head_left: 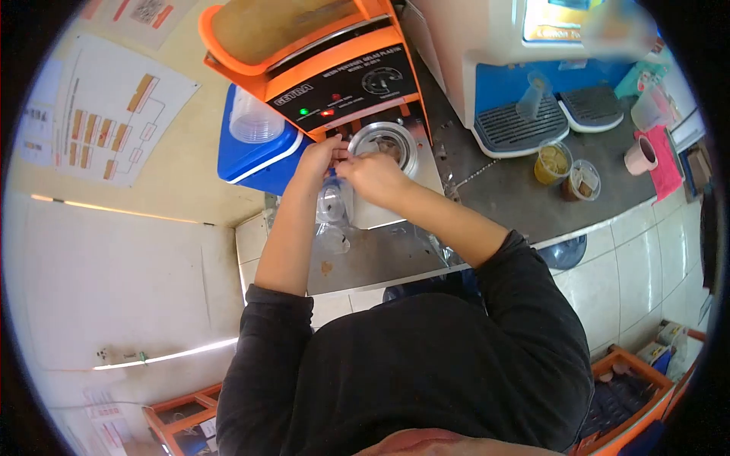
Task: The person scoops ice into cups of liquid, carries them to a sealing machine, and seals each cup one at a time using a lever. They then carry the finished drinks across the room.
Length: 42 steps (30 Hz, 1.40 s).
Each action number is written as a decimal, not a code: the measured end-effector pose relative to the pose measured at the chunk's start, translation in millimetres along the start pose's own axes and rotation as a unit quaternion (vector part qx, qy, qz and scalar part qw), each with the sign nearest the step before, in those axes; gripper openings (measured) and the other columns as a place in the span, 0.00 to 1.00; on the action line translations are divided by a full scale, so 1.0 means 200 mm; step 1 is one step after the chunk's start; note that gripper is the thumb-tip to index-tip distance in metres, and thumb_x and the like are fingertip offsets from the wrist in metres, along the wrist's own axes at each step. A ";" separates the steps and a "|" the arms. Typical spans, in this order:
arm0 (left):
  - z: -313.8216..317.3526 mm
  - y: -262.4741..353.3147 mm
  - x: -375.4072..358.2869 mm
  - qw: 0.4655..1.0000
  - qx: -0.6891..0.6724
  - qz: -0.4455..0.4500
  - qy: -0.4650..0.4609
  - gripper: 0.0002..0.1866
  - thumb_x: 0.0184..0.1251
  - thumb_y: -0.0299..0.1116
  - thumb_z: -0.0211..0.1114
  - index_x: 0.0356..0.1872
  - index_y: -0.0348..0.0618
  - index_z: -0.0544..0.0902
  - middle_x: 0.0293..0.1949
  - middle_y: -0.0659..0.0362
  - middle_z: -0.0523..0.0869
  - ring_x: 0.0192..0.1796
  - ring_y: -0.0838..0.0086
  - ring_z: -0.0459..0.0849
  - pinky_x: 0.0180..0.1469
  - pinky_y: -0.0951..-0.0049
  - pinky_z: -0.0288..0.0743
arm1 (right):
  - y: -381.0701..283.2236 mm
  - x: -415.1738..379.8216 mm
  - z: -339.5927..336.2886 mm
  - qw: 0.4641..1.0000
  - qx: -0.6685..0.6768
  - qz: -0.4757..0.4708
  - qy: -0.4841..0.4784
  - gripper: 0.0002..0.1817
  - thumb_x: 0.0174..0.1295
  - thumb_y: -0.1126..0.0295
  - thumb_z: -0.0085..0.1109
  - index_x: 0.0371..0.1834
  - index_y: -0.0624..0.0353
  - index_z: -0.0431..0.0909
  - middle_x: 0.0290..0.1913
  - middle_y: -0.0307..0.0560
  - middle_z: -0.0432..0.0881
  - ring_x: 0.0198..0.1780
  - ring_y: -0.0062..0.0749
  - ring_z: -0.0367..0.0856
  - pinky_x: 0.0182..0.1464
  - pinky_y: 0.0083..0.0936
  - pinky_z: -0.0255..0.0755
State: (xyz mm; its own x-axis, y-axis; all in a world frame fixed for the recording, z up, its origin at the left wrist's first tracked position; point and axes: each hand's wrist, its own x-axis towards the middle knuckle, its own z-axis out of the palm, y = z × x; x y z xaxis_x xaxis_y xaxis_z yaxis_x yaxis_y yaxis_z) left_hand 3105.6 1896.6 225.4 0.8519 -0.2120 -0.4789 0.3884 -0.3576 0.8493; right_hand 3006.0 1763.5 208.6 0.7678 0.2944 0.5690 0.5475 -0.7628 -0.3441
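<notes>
An orange and black cup sealing machine [342,83] stands before me, with a green and a red light lit. In its round metal holder [411,144] sits a cup whose contents are partly hidden by my right hand. My left hand [323,158] and my right hand [374,176] meet at the holder's left edge, fingers pressed together. What they pinch is too small to make out. Just below them, clear plastic film with a round cut-out [331,204] hangs over the counter.
A blue cooler box [262,163] with stacked clear cups [255,118] is at the left. On the counter [502,197] at the right stand two filled cups [553,163], a drink dispenser with a drip tray [521,133], a pink cup [641,154] and a pink cloth [668,171].
</notes>
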 end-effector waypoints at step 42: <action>0.06 -0.36 -0.25 0.983 0.071 0.169 -0.022 0.09 0.64 0.38 0.59 0.30 0.43 0.79 0.20 0.67 0.75 0.19 0.84 0.68 0.19 0.80 0.59 | 0.10 -0.63 -0.42 0.887 0.091 0.402 -0.208 0.16 0.49 0.59 0.57 0.34 0.58 0.81 0.36 0.53 0.82 0.37 0.45 0.80 0.39 0.36 0.73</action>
State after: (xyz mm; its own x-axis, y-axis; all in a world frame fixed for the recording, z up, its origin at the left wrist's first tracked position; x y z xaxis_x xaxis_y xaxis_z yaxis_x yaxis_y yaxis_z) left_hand 3031.3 1922.5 185.9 0.9070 -0.3775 -0.1868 0.0308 -0.3829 0.9233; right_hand 2893.2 1663.0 192.4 0.9703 -0.0861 -0.2262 -0.2163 -0.7280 -0.6506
